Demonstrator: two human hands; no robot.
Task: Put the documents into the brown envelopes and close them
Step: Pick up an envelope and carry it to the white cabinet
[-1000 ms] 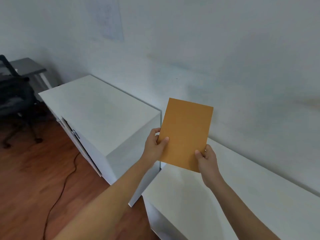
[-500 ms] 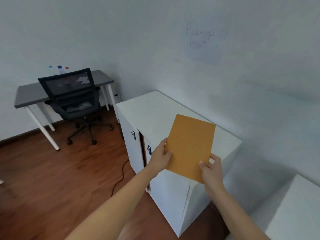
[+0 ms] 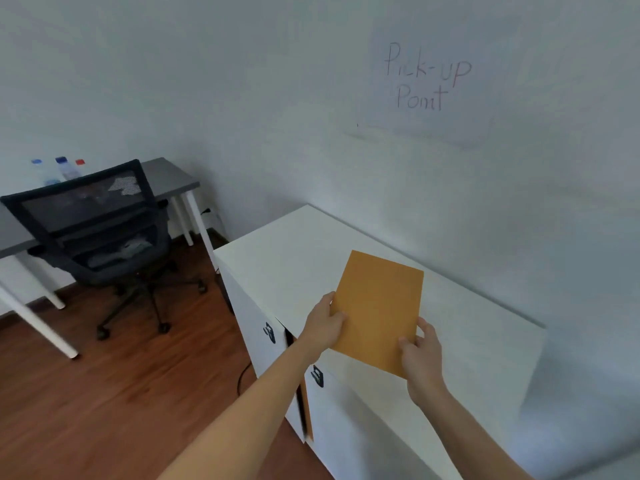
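Observation:
I hold one brown envelope [image 3: 379, 308] flat in front of me, above the top of a white cabinet [image 3: 467, 320]. My left hand [image 3: 323, 323] grips its left edge, thumb on the face. My right hand [image 3: 420, 355] grips its lower right corner. The face turned to me is plain; its flap is not visible. No loose documents are in view.
A paper sign reading "Pick-up Point" [image 3: 427, 81] hangs on the wall above the cabinet. The cabinet doors have dark handles [image 3: 269, 332] and one stands slightly ajar. To the left are a black mesh office chair [image 3: 93, 220], a grey desk [image 3: 169, 178] with bottles [image 3: 64, 168], and wooden floor.
My view has swung left and closer, from a lower white unit to the cabinet under the sign. Both hands keep the same grip on the envelope, which now hangs over the cabinet top.

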